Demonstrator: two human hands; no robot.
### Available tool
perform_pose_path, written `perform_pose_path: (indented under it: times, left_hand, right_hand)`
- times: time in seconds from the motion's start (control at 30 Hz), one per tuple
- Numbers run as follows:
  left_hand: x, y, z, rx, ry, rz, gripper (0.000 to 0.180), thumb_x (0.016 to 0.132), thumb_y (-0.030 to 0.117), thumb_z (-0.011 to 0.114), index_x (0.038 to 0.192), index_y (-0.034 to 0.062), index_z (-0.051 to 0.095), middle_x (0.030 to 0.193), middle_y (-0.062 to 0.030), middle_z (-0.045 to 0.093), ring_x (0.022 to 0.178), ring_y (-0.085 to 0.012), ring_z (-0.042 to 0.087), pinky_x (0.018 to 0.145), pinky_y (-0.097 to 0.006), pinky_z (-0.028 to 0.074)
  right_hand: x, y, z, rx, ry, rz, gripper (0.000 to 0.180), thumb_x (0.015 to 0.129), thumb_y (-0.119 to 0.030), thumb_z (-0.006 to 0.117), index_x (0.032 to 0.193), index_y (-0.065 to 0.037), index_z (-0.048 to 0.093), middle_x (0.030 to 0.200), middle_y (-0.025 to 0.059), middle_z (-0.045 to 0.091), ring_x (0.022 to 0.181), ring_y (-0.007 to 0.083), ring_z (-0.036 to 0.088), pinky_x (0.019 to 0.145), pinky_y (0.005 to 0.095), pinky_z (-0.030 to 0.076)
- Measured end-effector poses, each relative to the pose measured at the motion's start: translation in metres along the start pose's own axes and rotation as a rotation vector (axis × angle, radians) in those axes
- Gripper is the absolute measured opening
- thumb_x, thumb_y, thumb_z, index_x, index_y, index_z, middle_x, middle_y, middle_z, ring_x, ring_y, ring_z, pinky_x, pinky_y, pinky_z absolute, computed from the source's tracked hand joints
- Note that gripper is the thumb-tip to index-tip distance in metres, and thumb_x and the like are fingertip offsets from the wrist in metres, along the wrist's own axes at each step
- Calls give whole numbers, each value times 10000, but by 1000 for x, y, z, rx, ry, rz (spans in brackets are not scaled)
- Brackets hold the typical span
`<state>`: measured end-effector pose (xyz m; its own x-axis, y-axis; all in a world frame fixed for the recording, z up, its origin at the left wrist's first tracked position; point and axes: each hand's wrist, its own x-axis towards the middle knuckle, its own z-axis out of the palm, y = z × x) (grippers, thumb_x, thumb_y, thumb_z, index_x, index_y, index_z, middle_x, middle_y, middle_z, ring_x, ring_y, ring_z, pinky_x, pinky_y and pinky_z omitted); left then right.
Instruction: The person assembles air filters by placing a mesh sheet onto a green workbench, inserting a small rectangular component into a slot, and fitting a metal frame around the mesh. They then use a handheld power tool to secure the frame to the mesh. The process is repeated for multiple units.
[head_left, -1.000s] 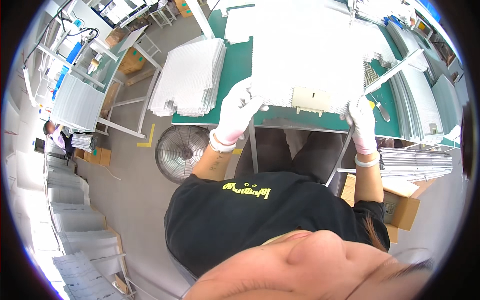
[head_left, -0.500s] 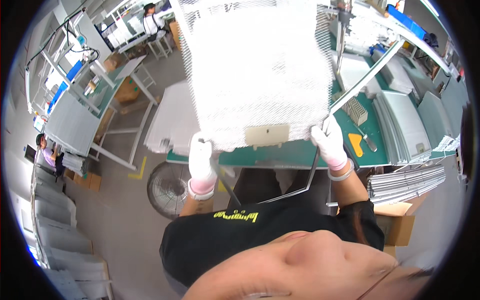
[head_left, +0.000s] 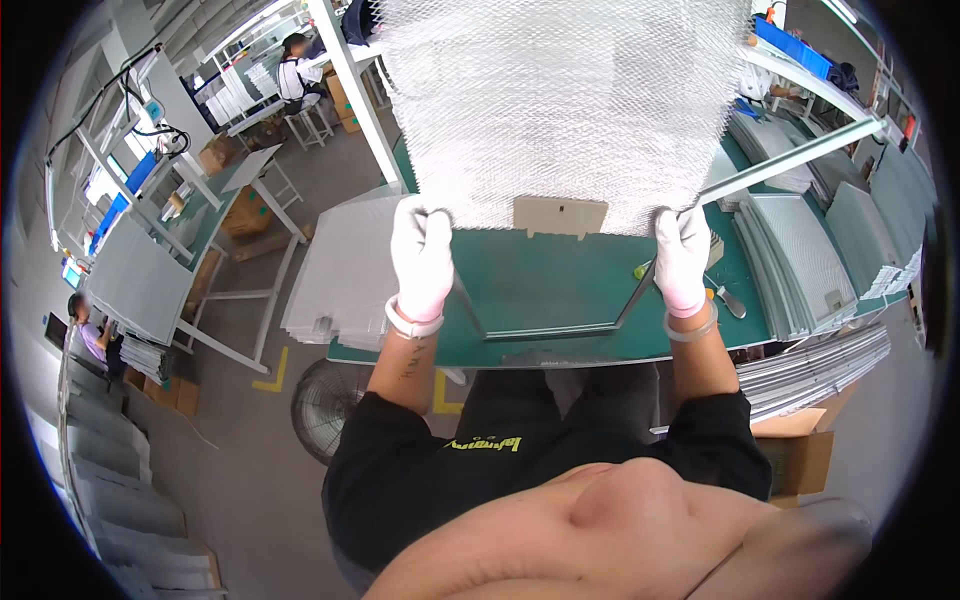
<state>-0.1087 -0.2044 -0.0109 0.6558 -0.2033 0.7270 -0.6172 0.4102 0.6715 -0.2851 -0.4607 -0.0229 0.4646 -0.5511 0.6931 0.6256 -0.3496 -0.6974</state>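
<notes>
I hold a silver metal mesh sheet (head_left: 570, 110) up over the green-topped table (head_left: 530, 280). My left hand (head_left: 421, 255), in a white glove, is closed on its near left corner. At the near right corner my right hand (head_left: 682, 260), gloved too, grips the edge. A beige plate (head_left: 560, 216) with small tabs sits midway along the sheet's near edge. Below the sheet, a thin grey metal frame (head_left: 550, 335) shows its near side and parts of two sides running up towards my hands. Whether my fingers touch the frame as well, I cannot tell.
Stacked panels (head_left: 345, 265) lie left, more panels (head_left: 795, 255) right. A scraper (head_left: 735, 305) lies near my right hand. Slanting metal bar (head_left: 790, 160) crosses the right side. Floor fan (head_left: 325, 405) stands below left; a cardboard box (head_left: 800, 465) below right. Two people sit farther left.
The mesh sheet has moved away from me and to the right, with both hands still on it. The metal frame has shifted from near my body to over the table.
</notes>
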Motion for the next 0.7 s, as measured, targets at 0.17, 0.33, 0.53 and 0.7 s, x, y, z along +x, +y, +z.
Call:
perform_pose_path:
  times: [0.17,0.33,0.53,0.7]
  left_hand:
    - [9,-14,20,78,-93,40,182,1022,76,504,1192,21,539,927,13,544,782,-45,446,721,-219,417]
    - [4,-6,23,-100,-314,-91,382,994,30,470,1362,1,373,928,-6,540,781,-54,455,742,-226,427]
    - [0,-6,26,-188,-195,-145,296,1015,63,475,1303,9,442,833,15,510,695,-43,432,644,-201,387]
    - [-10,-19,26,-28,-46,-65,228,1022,47,463,1246,11,488,912,5,522,695,-34,401,623,-201,365]
  right_hand:
    - [0,5,-10,-44,67,-64,327,1019,-127,619,1303,25,559,951,-37,597,794,26,468,720,196,409]
    - [0,9,-18,-19,148,-54,380,1014,-114,614,1353,30,521,1005,-31,595,806,28,466,716,196,405]
    - [-6,13,-28,25,89,-29,315,1003,-44,568,1310,10,527,1041,-21,599,805,15,460,687,188,388]
    - [-11,11,-24,34,45,3,323,1016,-109,586,1314,1,529,1005,-41,578,754,13,421,648,187,343]
